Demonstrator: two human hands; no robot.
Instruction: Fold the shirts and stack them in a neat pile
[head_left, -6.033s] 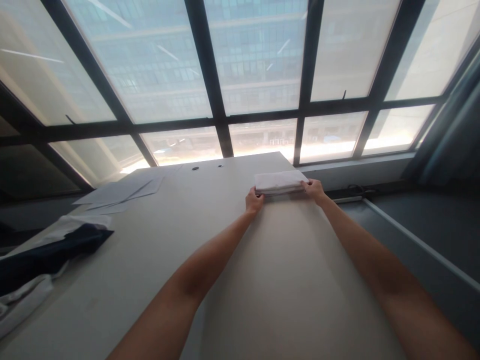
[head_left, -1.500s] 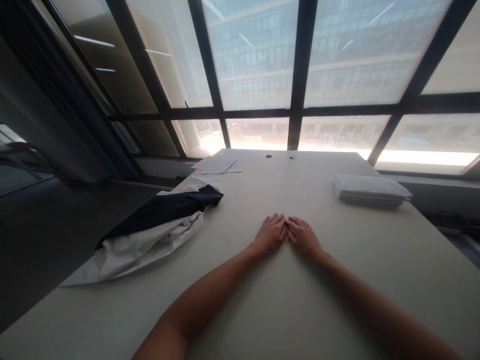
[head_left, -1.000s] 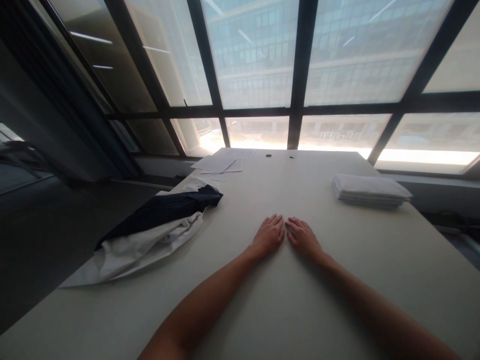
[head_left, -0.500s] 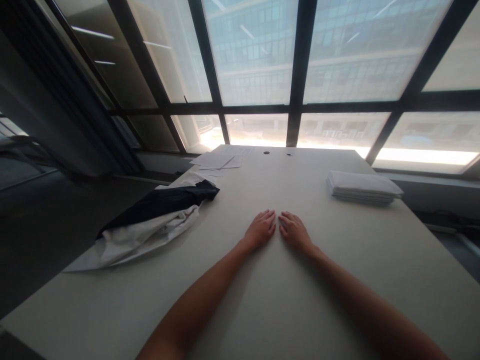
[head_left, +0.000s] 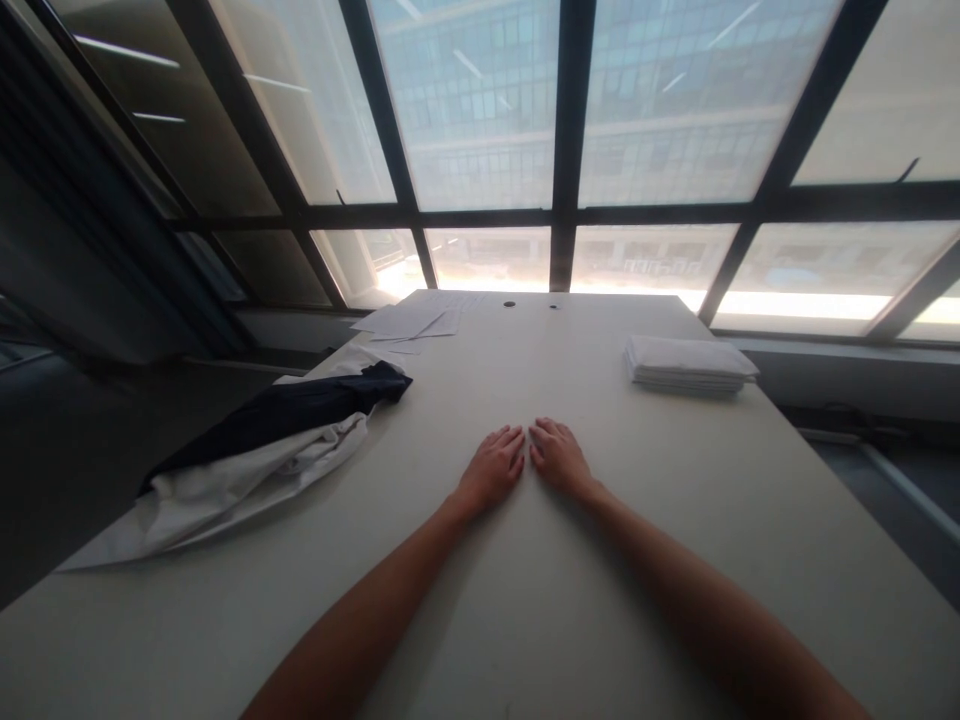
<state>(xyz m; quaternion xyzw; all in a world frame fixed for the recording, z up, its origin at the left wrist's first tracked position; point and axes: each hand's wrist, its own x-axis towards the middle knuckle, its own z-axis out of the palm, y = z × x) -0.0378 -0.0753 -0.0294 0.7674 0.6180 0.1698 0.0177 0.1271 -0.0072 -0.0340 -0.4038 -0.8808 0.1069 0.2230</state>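
My left hand [head_left: 493,467] lies palm down on the white table [head_left: 465,620], fingers stretched forward, holding nothing. Close beside it, with a narrow gap between the fingertips, my right hand [head_left: 559,456] rests flat in the same way and is also open. To the left lies a crumpled heap of cloth, a dark navy piece [head_left: 292,412] on top of a white piece [head_left: 247,490]. A neat stack of folded white cloth [head_left: 690,363] sits beyond my right hand, near the table's right edge.
Loose sheets of paper [head_left: 409,321] lie at the table's far left. Two small holes, one a round cable hole [head_left: 509,304], show near the far edge. Dark-framed windows [head_left: 480,120] rise behind the table, and a dark curtain [head_left: 90,200] hangs at the left.
The view has turned slightly to the right, so everything appears shifted left. Both hands stay flat in the same place on the table.
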